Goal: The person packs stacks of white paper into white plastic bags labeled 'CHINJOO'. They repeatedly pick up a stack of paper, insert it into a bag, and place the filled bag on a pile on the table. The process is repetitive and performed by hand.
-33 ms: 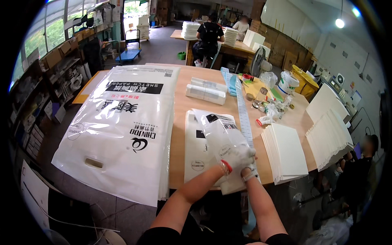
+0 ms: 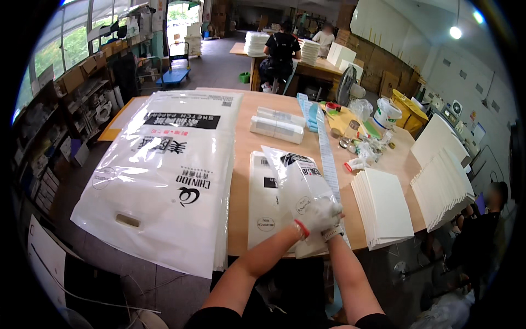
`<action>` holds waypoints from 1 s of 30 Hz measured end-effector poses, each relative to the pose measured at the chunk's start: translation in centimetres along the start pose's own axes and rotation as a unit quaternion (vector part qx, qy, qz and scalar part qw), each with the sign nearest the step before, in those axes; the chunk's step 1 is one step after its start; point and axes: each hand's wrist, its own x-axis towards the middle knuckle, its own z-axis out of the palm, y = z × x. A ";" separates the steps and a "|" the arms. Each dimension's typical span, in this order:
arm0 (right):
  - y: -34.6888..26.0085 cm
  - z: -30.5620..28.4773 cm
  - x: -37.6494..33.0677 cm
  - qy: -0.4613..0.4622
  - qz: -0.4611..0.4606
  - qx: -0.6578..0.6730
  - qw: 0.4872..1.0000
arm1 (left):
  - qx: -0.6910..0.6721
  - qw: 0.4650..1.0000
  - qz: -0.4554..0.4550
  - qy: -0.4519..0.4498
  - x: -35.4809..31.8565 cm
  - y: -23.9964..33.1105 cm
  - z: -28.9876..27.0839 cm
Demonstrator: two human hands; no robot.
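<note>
White gloves cover both my hands, which meet at the near right side of a clear printed plastic bag (image 2: 298, 183) with white sheets in it. My left hand (image 2: 316, 217), with a red cuff, is closed on the bag's plastic. Close against it, my right hand (image 2: 333, 219) is closed at the bag's edge, a watch on its wrist; its fingers are partly hidden. The bag lies slanted, partly over a similar flat printed bag (image 2: 264, 211) on the wooden table (image 2: 241, 164).
Large printed plastic bags (image 2: 159, 219) lie piled on the left. To the right stand a white paper stack (image 2: 388, 205) and a fanned stack (image 2: 441, 183). Beyond are plastic rolls (image 2: 276, 129), a label strip (image 2: 326, 151), tape and jars (image 2: 350, 131). A person (image 2: 282, 49) sits at another table.
My hands and the bag's near edge have shifted only slightly, and the plastic near the bag's far end creases differently. The view has tilted a little.
</note>
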 end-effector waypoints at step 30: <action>3.3 9.4 -12.9 0.001 -0.265 0.009 0.964 | -0.446 0.829 -0.302 0.153 -24.8 -5.5 24.2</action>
